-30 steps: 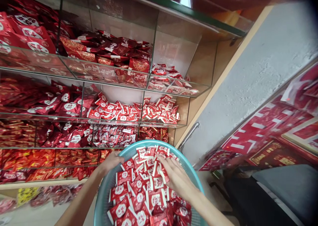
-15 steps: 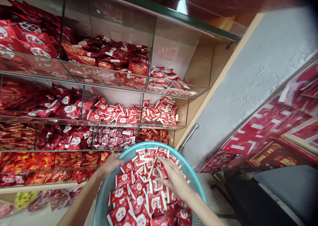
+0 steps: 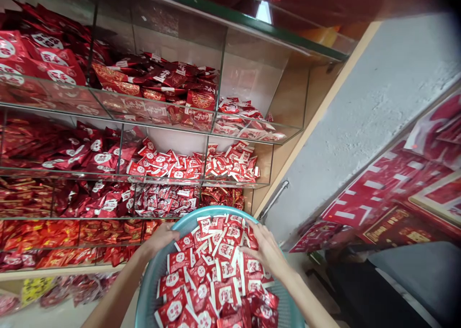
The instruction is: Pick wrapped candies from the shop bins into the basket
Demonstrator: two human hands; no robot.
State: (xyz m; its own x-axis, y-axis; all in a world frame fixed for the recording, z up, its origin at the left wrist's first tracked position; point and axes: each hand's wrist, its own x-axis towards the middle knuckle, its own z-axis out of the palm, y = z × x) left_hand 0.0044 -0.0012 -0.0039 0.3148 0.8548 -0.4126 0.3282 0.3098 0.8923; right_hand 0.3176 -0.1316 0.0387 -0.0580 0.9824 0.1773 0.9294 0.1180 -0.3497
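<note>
Glass-fronted shelves (image 3: 154, 125), split into bays heaped with red bags, fill the left and centre of the frame; a pale, rough wall (image 3: 382, 112) slants down the right, with red printed goods (image 3: 374, 188) below it. At the bottom centre is a blue-green basket (image 3: 149, 285), its bottom edge cut off by the frame. Small red packets (image 3: 226, 294) with white ends and printed labels lie in it, thickest in the middle, where they overlap at all angles.

Left hand (image 3: 161, 240) is closed on the basket's left rim, thumb at the top edge; its other fingers are mostly hidden. Right hand (image 3: 267, 249) is at the upper right of the basket, just inside the rim, thumb and fingers apart with red packets in the gap between them. Whether it presses on any of them I cannot tell.

Over the last second the right hand has shifted from the middle of the heap towards the right rim, while the left hand has stayed put. That leaves the central packets uncovered, several lying label up, and puts the right hand over those along the edge.
</note>
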